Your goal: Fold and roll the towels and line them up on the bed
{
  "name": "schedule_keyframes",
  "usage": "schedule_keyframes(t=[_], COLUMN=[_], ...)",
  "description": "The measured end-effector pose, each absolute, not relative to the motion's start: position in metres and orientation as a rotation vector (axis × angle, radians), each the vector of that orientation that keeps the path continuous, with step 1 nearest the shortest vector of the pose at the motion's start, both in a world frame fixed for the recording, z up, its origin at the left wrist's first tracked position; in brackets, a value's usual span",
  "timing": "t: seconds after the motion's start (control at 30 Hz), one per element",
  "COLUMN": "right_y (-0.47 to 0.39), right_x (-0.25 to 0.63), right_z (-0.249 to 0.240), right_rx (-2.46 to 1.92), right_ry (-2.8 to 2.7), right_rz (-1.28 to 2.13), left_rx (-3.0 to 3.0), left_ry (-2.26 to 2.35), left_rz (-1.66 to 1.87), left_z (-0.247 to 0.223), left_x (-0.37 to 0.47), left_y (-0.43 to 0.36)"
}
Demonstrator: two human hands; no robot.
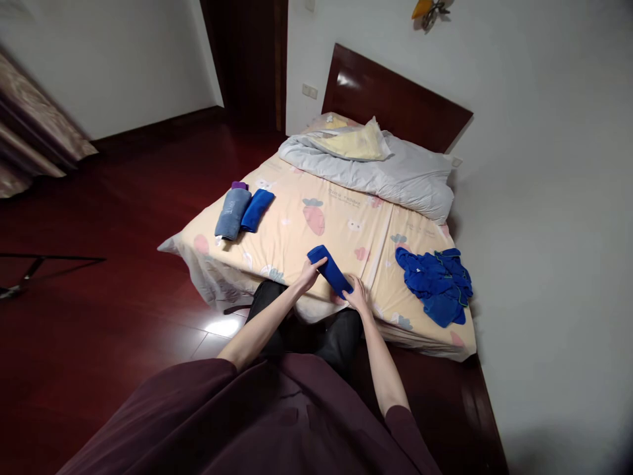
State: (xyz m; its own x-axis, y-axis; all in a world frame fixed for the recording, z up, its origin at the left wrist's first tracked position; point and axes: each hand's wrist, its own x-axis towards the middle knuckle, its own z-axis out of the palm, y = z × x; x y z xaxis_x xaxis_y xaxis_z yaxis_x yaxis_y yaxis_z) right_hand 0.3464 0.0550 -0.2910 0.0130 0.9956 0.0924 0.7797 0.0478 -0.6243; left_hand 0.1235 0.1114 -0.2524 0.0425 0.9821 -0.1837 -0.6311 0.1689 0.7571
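A blue towel (330, 272), folded or rolled into a narrow strip, is held over the near edge of the bed. My left hand (310, 274) grips its upper left end, thumb on top. Around its lower right end my right hand (357, 295) is closed. Farther left on the bed lie a rolled grey-blue towel (233, 214), a rolled blue towel (258, 210) beside it, and a purple roll (240, 185) partly hidden behind. A crumpled heap of blue cloth (438, 285) rests at the bed's right side.
The bed's patterned sheet (297, 198) hangs over the near edge. A bunched grey quilt (410, 168) and a yellow pillow (356, 142) lie by the dark headboard (395, 92). Walls stand behind and to the right; a curtain (39, 125) hangs at left. Thin dark legs (49, 257) stick out over the floor.
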Motion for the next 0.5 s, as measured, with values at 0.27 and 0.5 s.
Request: schedule_keyframes(t=[0.27,0.5], right_y=[0.099,0.148], right_x=[0.246,0.154], right_z=[-0.255,-0.242], right_rx=[-1.497,-1.412], right_ry=[-1.753,-1.661], right_rz=[0.819,0.900], left_rx=[1.009,1.411], left_ry=[0.847,0.991], left_rz=[1.262,1.179], left_z=[-0.190,-0.149], left_x=[0.072,-0.009], left_y=[0.120,0.142])
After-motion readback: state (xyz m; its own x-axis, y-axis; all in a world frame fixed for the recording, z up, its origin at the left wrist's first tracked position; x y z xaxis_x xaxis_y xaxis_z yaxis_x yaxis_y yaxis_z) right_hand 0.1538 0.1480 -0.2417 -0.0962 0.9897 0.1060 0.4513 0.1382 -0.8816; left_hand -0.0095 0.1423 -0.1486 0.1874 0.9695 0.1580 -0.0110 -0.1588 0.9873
